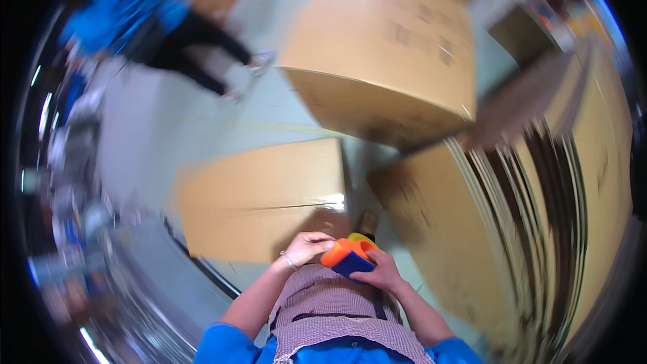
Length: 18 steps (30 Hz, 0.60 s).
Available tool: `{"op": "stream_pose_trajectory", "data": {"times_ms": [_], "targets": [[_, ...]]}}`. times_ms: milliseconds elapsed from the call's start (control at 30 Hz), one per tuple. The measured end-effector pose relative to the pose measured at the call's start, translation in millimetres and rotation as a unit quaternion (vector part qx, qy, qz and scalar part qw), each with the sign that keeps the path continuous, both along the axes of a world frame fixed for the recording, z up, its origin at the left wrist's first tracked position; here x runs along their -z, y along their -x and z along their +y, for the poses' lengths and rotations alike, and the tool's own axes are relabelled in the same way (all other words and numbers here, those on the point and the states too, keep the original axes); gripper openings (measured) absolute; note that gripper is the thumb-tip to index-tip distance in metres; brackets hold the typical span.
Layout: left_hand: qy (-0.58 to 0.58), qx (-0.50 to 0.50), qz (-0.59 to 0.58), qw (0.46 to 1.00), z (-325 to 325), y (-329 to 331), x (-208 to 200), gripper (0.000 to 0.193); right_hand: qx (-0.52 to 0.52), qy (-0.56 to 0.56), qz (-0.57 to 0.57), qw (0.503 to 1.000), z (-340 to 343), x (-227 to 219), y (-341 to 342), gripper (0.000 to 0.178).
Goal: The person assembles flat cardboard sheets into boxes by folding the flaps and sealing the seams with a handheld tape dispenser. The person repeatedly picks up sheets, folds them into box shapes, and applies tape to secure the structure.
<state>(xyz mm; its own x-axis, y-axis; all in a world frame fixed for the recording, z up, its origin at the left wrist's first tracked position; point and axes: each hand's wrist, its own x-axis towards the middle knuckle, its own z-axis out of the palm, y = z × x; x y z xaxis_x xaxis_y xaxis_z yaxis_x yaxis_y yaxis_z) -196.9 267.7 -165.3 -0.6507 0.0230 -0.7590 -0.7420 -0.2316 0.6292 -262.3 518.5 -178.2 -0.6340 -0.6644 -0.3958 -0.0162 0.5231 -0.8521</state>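
Orange and blue tool, yellow part at its far side, held at waist height just in front of a checked apron. Right hand wrapped on the tool's right side, grasping it. Left hand at the orange left end, fingers bent, tips at its edge; cannot tell whether they grip or only touch. Bracelet on left wrist. Beyond the hands, slightly left: a cardboard box on the grey floor. Shoe just right of it. Farther out, a larger box. To the right, flat cardboard sheets stand packed side by side. Upper left, blurred: another person, blue top, dark trousers.
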Motion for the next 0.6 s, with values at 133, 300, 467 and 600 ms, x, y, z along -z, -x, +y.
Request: {"op": "stream_pose_trajectory", "data": {"times_ms": [133, 300, 467, 600], "targets": [[0.010, -0.093, 0.043, 0.995, 17.8, -27.4, -28.3, 0.026, -0.111, 0.000, 0.031, 0.993, 1.6, -2.2, 22.6, 0.053], [-0.044, -0.240, 0.050, 0.968, 53.3, -62.6, -36.5, 0.025, -0.177, -0.002, -0.100, 0.979, -3.0, -41.4, 42.4, 0.047], [-0.178, -0.410, 0.110, 0.888, 97.1, -82.0, -28.6, 0.020, -0.272, -0.003, -0.120, 0.955, -8.4, -67.9, 59.2, 0.045], [-0.200, -0.496, 0.123, 0.836, 105.0, -83.7, -48.5, 0.021, -0.368, 0.003, -0.137, 0.920, -38.4, -73.8, 86.9, 0.055]]}}
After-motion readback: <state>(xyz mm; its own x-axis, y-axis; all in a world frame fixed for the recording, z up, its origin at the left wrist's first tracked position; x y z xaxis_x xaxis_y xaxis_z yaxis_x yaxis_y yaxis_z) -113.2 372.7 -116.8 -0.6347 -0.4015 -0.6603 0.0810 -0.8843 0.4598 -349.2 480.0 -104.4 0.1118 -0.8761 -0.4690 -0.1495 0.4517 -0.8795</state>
